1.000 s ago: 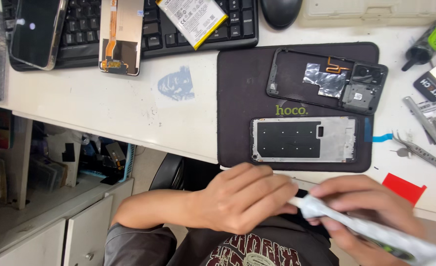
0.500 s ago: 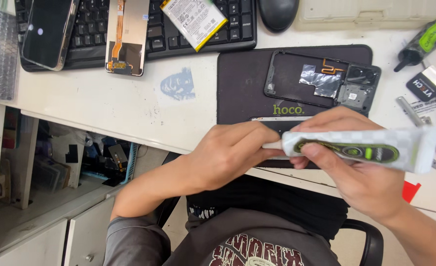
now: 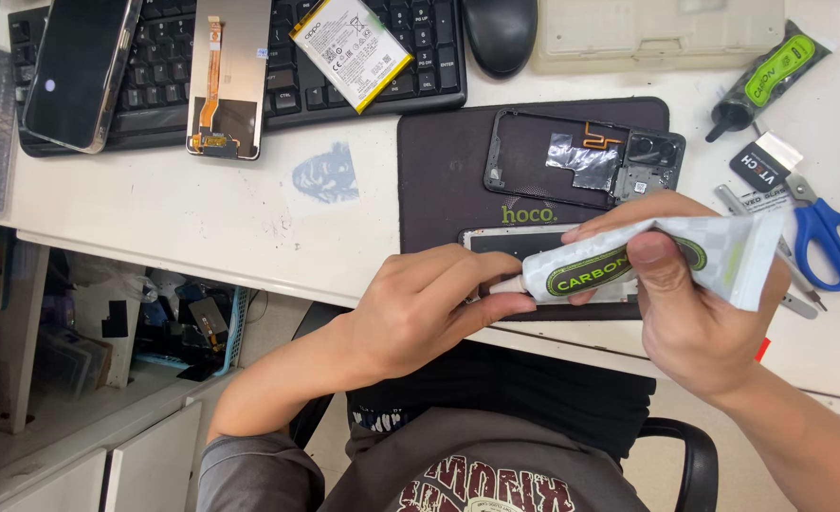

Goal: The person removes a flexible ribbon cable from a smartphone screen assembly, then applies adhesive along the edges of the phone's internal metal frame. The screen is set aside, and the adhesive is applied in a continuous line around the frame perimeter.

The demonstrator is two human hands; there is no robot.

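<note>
Right now my right hand (image 3: 695, 313) is clamped around a soft white glue tube (image 3: 648, 261) with a flattened, crimped tail and an oval green-and-black label, thumb pressed across its middle. I hold it lying nearly level just above the near edge of the worktop (image 3: 155, 218). My left hand (image 3: 429, 308) has its fingertips pinched together on the tube's narrow white nozzle.

Directly under the tube, mostly covered by both hands, lies a flat rectangular phone frame (image 3: 520, 242) with a pale metal rim, resting on a dark matte work mat (image 3: 439, 180). Farther back on the mat sits a black plastic phone back shell (image 3: 581, 156) with a crinkled patch of silver foil and camera openings at its right end.

Off to my right, blue-handled scissors (image 3: 828, 242) lie on the white surface, and a second, dark tube with a green label (image 3: 771, 76) lies near the far corner. A black keyboard (image 3: 155, 76) along the far edge carries a glossy phone (image 3: 79, 71), a display panel with an orange flex ribbon (image 3: 226, 81) and a flat battery (image 3: 349, 47).
</note>
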